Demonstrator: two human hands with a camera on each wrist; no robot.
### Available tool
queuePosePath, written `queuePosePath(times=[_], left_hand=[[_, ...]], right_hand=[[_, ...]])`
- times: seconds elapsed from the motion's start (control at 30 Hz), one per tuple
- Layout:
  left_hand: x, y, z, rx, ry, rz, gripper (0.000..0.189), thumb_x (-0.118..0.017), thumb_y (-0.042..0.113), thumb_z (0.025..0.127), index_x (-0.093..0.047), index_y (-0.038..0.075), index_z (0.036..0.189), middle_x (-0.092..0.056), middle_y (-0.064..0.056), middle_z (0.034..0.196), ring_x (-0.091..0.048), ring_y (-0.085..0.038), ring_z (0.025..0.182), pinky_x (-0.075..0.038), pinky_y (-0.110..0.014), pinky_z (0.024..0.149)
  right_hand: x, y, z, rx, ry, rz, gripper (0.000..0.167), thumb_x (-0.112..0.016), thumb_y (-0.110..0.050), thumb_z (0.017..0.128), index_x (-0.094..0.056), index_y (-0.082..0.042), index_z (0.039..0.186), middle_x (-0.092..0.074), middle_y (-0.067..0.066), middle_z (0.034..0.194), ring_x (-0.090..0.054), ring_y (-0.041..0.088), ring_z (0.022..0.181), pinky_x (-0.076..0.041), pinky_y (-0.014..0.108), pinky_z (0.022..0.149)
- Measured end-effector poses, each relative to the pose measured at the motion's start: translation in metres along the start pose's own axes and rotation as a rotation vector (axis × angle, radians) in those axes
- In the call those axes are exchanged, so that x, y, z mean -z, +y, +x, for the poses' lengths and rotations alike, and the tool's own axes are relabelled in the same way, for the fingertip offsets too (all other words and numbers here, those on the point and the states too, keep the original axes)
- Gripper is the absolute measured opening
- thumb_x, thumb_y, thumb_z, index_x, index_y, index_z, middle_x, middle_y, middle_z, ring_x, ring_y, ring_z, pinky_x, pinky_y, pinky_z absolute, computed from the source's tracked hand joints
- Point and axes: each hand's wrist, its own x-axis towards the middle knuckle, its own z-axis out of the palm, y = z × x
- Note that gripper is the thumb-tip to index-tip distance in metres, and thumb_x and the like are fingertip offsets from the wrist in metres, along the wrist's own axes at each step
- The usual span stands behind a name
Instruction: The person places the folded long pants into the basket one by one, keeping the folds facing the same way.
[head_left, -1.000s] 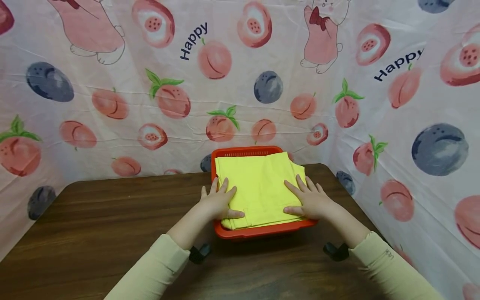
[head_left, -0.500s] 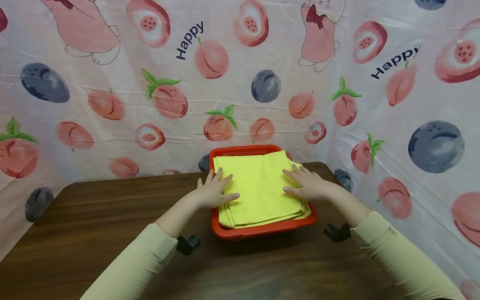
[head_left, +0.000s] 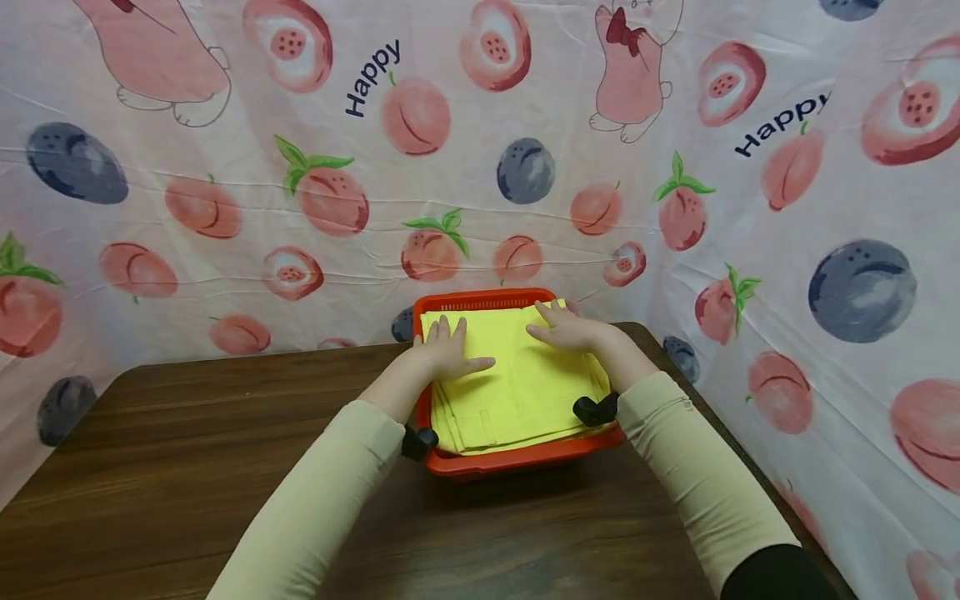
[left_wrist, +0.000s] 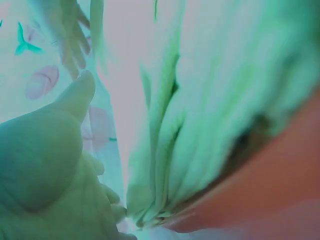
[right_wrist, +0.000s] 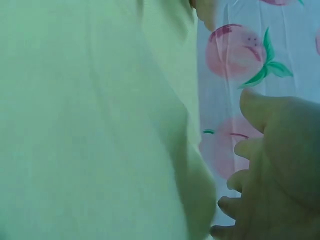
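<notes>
A stack of folded yellow cloth [head_left: 510,400], with stitched seams near its front edge, fills a red plastic basket [head_left: 525,460]. My left hand [head_left: 442,354] is spread at the cloth's left side, thumb pointing inward over it. Over the far right corner of the cloth is my right hand [head_left: 566,332], its fingers extended. In the left wrist view, the cloth's layered folds [left_wrist: 165,130] stand beside the left hand, above the basket's red wall [left_wrist: 260,185]. The right wrist view has the right hand's straight fingers [right_wrist: 245,150] beside the cloth's edge, gripping nothing.
The basket stands on a dark brown wooden table [head_left: 225,467], near its back right corner. A fruit-print curtain [head_left: 450,183] hangs close behind and along the right side. Black wrist-camera mounts [head_left: 596,410] sit on both wrists.
Both hands have moved farther back over the cloth, the right one also leftward to the far corner. A flap that stuck out at the cloth's right side no longer shows there.
</notes>
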Motion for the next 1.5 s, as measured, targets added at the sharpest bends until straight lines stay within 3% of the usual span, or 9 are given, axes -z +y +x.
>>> queuePosePath(times=[0.17,0.4,0.7,0.87,1.13,1.3,1.5], left_hand=[[0.002,-0.001,0.003,0.021,-0.033,0.012,0.097,-0.044,0.066,0.090,-0.004,0.005,0.154,0.004,-0.026,0.155,0.005,-0.037,0.143,-0.004,-0.060,0.109],[0.005,-0.012,0.003,0.001,-0.108,0.037,0.098,-0.048,0.067,0.088,-0.008,0.008,0.155,0.004,-0.023,0.157,0.005,-0.035,0.143,-0.002,-0.064,0.107],[0.004,-0.025,0.004,-0.066,-0.161,0.046,0.103,-0.059,0.062,0.084,-0.007,0.008,0.154,0.008,-0.021,0.157,0.008,-0.034,0.143,-0.001,-0.067,0.105],[0.003,-0.028,0.006,-0.067,-0.168,0.074,0.104,-0.062,0.060,0.083,-0.006,0.010,0.155,0.010,-0.019,0.157,0.010,-0.033,0.143,-0.002,-0.067,0.105],[0.002,-0.028,0.006,-0.057,-0.173,0.083,0.105,-0.063,0.061,0.082,-0.007,0.010,0.155,0.010,-0.019,0.157,0.009,-0.032,0.143,-0.003,-0.067,0.105],[0.003,-0.030,0.006,-0.081,-0.188,0.059,0.104,-0.064,0.057,0.084,-0.006,0.007,0.154,0.010,-0.021,0.157,0.008,-0.034,0.143,-0.006,-0.059,0.110],[0.005,-0.030,0.006,-0.102,-0.195,0.057,0.104,-0.064,0.056,0.084,-0.006,0.006,0.154,0.009,-0.022,0.156,0.006,-0.035,0.143,-0.008,-0.052,0.112]], right_hand=[[-0.009,-0.002,0.013,-0.101,-0.034,-0.066,0.073,-0.033,-0.046,0.102,-0.006,0.000,0.152,0.000,0.028,0.155,0.000,0.042,0.141,0.002,0.052,0.112],[-0.018,-0.006,0.018,-0.177,-0.048,-0.115,0.088,-0.044,-0.059,0.094,-0.008,-0.006,0.154,0.006,0.026,0.155,0.005,0.041,0.142,-0.006,0.059,0.110],[-0.024,-0.004,0.016,-0.162,-0.036,-0.123,0.092,-0.050,-0.060,0.091,-0.011,-0.006,0.154,-0.002,0.027,0.155,-0.002,0.041,0.142,-0.007,0.057,0.110],[-0.022,-0.001,0.018,-0.147,-0.019,-0.149,0.093,-0.051,-0.063,0.089,-0.015,-0.008,0.154,-0.009,0.025,0.155,-0.006,0.038,0.143,-0.009,0.055,0.111],[-0.018,-0.006,0.020,-0.187,-0.089,-0.172,0.097,-0.052,-0.067,0.086,-0.012,-0.010,0.155,-0.007,0.023,0.156,-0.003,0.034,0.143,-0.011,0.055,0.111],[-0.016,-0.007,0.024,-0.205,-0.118,-0.172,0.097,-0.050,-0.068,0.086,-0.010,-0.012,0.155,-0.008,0.023,0.156,-0.007,0.035,0.143,-0.014,0.055,0.110],[-0.012,-0.003,0.023,-0.194,-0.140,-0.131,0.100,-0.052,-0.068,0.085,-0.007,-0.013,0.155,-0.003,0.021,0.157,0.000,0.032,0.144,-0.011,0.052,0.112]])
